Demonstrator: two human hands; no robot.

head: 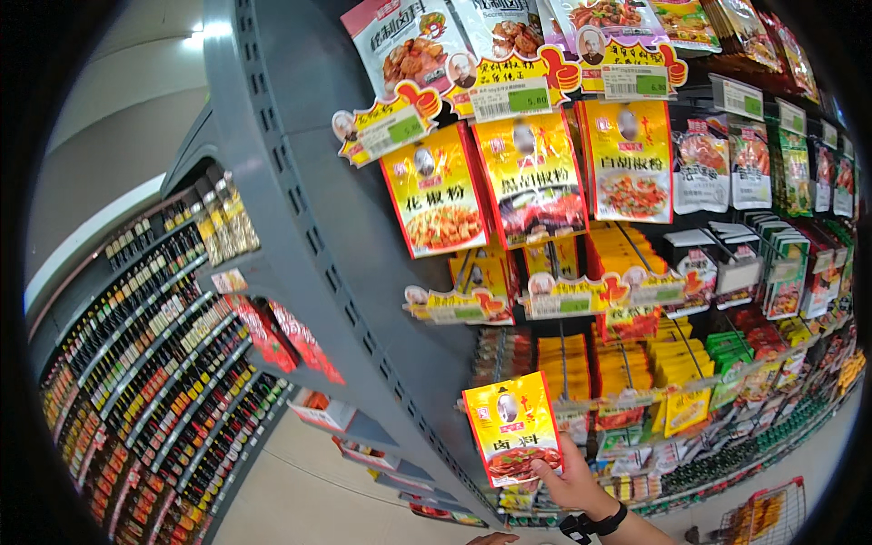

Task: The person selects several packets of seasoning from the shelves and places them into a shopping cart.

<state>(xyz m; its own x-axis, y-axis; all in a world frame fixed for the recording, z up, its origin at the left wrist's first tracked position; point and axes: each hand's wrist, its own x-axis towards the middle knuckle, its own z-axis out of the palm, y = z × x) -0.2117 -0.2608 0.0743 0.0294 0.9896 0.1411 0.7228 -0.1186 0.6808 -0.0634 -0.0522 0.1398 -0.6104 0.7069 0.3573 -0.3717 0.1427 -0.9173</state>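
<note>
My right hand point(575, 477), with a black band at the wrist, grips a yellow, red-edged seasoning packet point(511, 424) by its lower right corner. The thumb lies over the front, and the fingers are hidden behind. Writing, an oval portrait and a picture of a meat dish face me on it. Only a sliver of my left hand point(494, 539) shows at the bottom edge, too little to tell its state. Behind the held packet, similar yellow packets point(562, 361) hang on metal hooks. Larger yellow spice packets point(531, 180) hang higher up, apart from my hands.
A grey perforated shelf upright point(327, 266) runs diagonally left of the hooks. Price tags point(528, 101) project above the packets. Small side shelves point(354, 422) jut over the pale floor point(293, 477). Bottles point(170, 368) line shelving at left. A wire shopping cart point(766, 514) stands at lower right.
</note>
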